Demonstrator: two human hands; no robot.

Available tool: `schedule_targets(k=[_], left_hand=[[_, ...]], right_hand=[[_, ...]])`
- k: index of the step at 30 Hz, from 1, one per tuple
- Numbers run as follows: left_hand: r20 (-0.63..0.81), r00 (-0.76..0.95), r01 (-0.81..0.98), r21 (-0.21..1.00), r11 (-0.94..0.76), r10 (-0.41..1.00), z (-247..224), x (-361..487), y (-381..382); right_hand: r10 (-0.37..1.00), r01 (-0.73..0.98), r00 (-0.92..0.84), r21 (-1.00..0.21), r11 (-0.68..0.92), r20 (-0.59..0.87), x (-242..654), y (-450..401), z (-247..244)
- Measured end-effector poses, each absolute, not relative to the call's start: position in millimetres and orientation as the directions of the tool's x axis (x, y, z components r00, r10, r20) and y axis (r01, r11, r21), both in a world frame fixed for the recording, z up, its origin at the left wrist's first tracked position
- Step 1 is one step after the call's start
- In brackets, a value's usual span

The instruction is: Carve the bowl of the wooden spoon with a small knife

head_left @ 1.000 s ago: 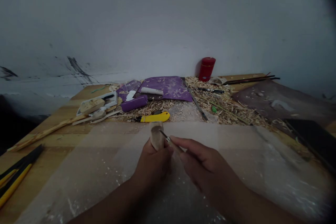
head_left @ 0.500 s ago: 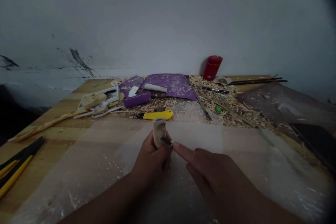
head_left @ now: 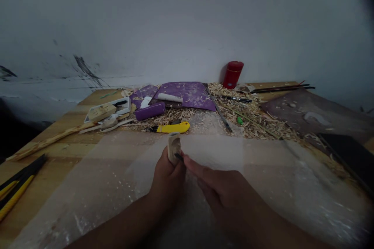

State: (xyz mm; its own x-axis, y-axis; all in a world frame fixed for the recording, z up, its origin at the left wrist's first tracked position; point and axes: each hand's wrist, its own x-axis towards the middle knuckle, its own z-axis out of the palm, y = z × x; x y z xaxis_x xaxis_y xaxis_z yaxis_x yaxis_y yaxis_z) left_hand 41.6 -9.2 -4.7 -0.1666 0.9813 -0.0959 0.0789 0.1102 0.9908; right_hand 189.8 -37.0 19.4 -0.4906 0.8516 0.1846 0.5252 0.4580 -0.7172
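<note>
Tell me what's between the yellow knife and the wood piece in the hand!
In the head view, a translucent plastic sheet lies between the yellow knife and the wood piece.

Head cam only, worn on my head, aimed forward and down at close range. It looks over my left hand (head_left: 168,177) and my right hand (head_left: 224,190), across the pale wooden worktop (head_left: 55,149) to its far edge and the white painted wall (head_left: 187,27).

The right hand (head_left: 224,190) can pass low over the flat translucent plastic sheet (head_left: 277,194) toward the lower right of the frame. Farther up, a yellow utility knife (head_left: 173,127), a purple plastic cylinder (head_left: 150,111) and a loose heap of pale wood shavings (head_left: 248,122) stand in the way, and a flat black slab (head_left: 344,159) blocks the right edge
</note>
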Motion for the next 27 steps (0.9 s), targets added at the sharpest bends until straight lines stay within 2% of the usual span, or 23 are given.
schedule_targets(k=[2,3,4,7,8,9,14,15,19,20,24,25,27], left_hand=[[-0.102,-0.152,0.09,0.989,0.117,0.983,-5,40,-9],[-0.106,-0.139,0.097,0.988,0.12,0.985,-5,39,-9],[-0.108,-0.133,0.103,0.987,0.122,0.985,-6,38,-9],[-0.122,-0.121,0.13,0.982,0.138,0.985,-7,37,-10],[-0.128,-0.124,0.139,0.98,0.145,0.984,-7,37,-10],[-0.131,-0.127,0.147,0.978,0.149,0.983,-7,37,-11],[-0.121,-0.118,0.149,0.979,0.138,0.986,-5,38,-11],[-0.122,-0.119,0.151,0.979,0.14,0.985,-5,38,-11],[-0.128,-0.137,0.182,0.971,0.152,0.982,-3,39,-10],[-0.124,-0.142,0.192,0.97,0.15,0.982,-3,39,-10],[-0.073,-0.171,0.209,0.972,0.108,0.983,-4,38,-10],[-0.065,-0.179,0.209,0.973,0.102,0.982,-4,38,-10],[-0.066,-0.182,0.198,0.975,0.102,0.981,-5,38,-9]], right_hand=[[0.853,0.487,-0.479,-0.745,0.456,0.208,187,-37,17],[0.847,0.506,-0.483,-0.718,0.477,0.222,186,-37,16],[0.836,0.55,-0.496,-0.659,0.513,0.237,185,-38,15],[0.8,0.707,-0.546,-0.375,0.6,0.248,181,-40,11],[0.794,0.731,-0.555,-0.311,0.607,0.247,181,-40,11],[0.793,0.734,-0.557,-0.301,0.609,0.247,180,-40,11],[0.826,0.557,-0.496,-0.632,0.539,0.268,179,-38,13],[0.829,0.558,-0.491,-0.635,0.534,0.266,179,-38,12],[0.816,0.674,-0.517,-0.466,0.573,0.257,177,-39,11],[0.822,0.665,-0.511,-0.49,0.563,0.252,177,-39,11],[0.879,0.514,-0.43,-0.744,0.427,0.207,176,-39,16],[0.88,0.51,-0.427,-0.748,0.424,0.208,175,-39,16],[0.858,0.579,-0.457,-0.654,0.488,0.235,174,-38,14]])
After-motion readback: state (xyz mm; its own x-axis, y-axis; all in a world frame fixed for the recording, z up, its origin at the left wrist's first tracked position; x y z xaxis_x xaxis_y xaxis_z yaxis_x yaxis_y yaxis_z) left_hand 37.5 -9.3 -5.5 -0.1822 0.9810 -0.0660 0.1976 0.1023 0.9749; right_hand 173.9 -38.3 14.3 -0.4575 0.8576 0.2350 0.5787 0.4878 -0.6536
